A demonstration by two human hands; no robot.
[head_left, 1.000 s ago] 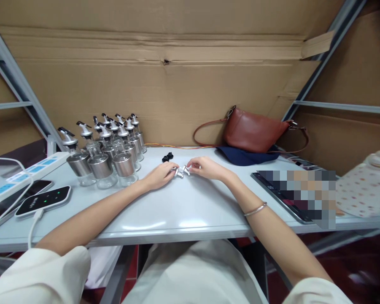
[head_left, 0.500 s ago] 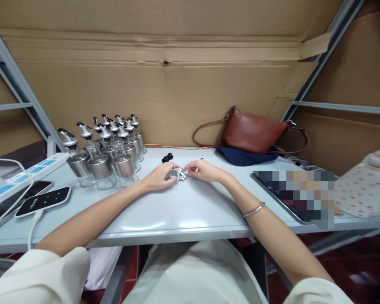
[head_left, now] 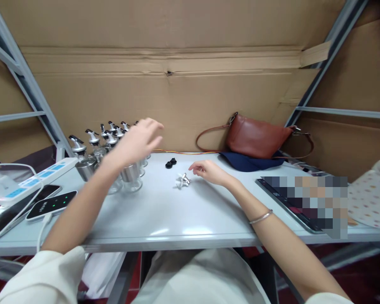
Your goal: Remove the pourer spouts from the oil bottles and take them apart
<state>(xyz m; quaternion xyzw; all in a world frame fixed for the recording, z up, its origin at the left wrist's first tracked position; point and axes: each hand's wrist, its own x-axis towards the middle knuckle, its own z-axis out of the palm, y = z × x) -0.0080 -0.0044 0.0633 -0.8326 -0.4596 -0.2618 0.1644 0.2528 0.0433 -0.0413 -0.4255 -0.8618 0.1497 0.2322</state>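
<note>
My left hand point(head_left: 139, 141) is raised in front of several glass bottles with steel sleeves and black-tipped pour spouts point(head_left: 131, 175); it hides part of them. Its thumb stands apart from the fingers, with nothing visible between them. My right hand point(head_left: 208, 171) rests on the table, loosely bent with the index finger reaching left, and nothing shows in it. Just left of its fingertips lies a small cluster of shiny silver-white parts point(head_left: 183, 180), touched by neither hand. Small black round pieces point(head_left: 169, 164) lie farther back.
A brown leather bag point(head_left: 256, 137) sits on dark blue cloth point(head_left: 253, 162) at the back right. A tablet-like device point(head_left: 281, 202), partly pixelated, lies at right. A power strip point(head_left: 44, 177), phone point(head_left: 6, 215) and corded black-topped device point(head_left: 52, 205) occupy the left. Cardboard point(head_left: 190, 105) walls the back.
My left hand has left the silver parts and risen up and left towards the bottles. My right hand stays beside the parts, slightly farther from them. The view has shifted a little.
</note>
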